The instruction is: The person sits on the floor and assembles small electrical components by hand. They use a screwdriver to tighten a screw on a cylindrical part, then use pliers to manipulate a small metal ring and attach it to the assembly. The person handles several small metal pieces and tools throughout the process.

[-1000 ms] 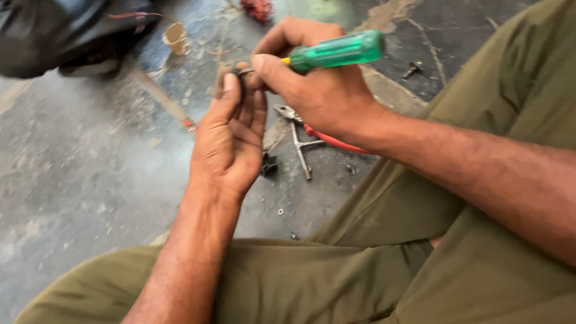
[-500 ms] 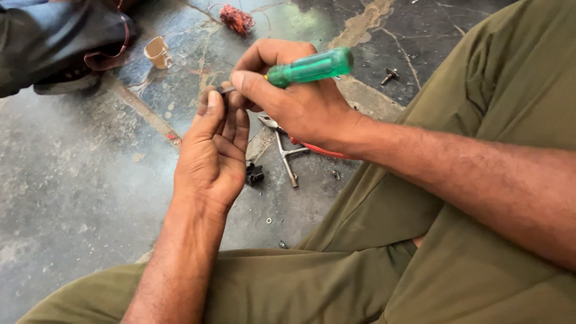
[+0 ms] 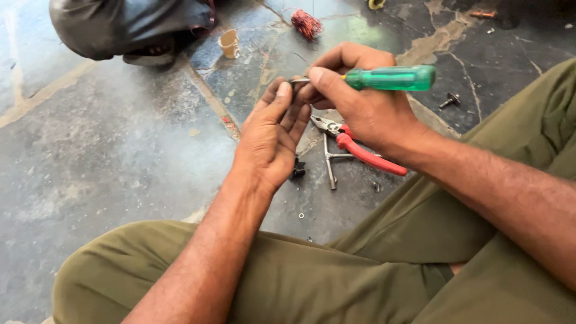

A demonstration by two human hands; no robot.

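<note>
Step in hand, as judged: driving the green-handled screwdriver (image 3: 384, 78) into a small part (image 3: 294, 90), mostly hidden, pinched in the left hand (image 3: 270, 135) at frame centre top. Right hand (image 3: 360, 108) grip closed round the handle; left grip narrow, fingertips on the part. Next move likely needs the tip kept seated and the part held steady. Red-handled pliers (image 3: 354, 150) lie on the floor (image 3: 120, 156) just below; open floor to the left, legs crowd the lower frame.

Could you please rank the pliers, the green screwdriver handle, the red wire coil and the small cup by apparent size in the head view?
1. pliers
2. green screwdriver handle, nearer the camera, so unsure
3. red wire coil and small cup look alike
</note>
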